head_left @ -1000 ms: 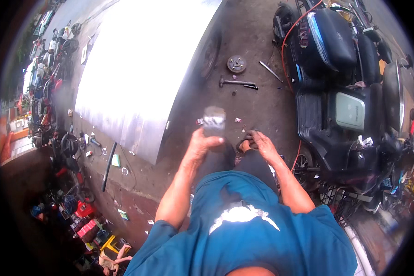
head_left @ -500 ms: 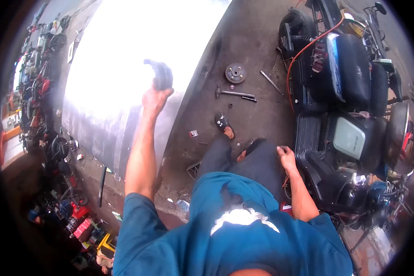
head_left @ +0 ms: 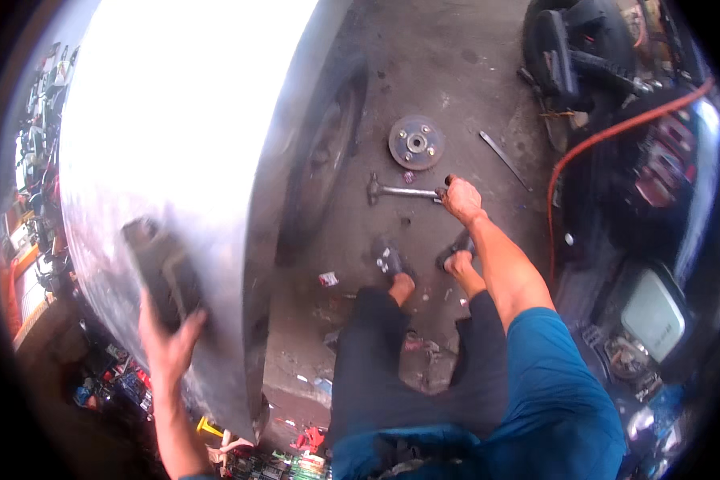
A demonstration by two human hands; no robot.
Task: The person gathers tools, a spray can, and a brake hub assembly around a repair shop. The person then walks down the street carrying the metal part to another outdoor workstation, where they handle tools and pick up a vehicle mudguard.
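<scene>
My left hand (head_left: pixel 170 340) is closed on a dark grey, ridged block (head_left: pixel 168 272), blurred by motion, with the thumb along one side. It is over the lower part of a bright silver car panel (head_left: pixel 208 336); whether the block touches the panel, I cannot tell. Down by the floor, my right hand (head_left: pixel 464 200) has its fingers curled round the handle end of a hammer (head_left: pixel 404 191). The hammer's head points left, and my fingers hide the end of the handle. Just beyond it lies a round metal brake disc or hub (head_left: pixel 417 143) with several studs.
A car wheel (head_left: pixel 328 148) shows under the panel's edge. A thin metal bar (head_left: pixel 504 160) lies right of the disc. Dark scooters with a pale green-white panel (head_left: pixel 653 312) and an orange hose (head_left: pixel 616 120) fill the right side. Small litter (head_left: pixel 328 278) dots the floor.
My right hand has gone from beside my knee forward to the hammer's handle. My left hand has brought the dark block back toward me and left over the panel. The view has tilted and shifted.
</scene>
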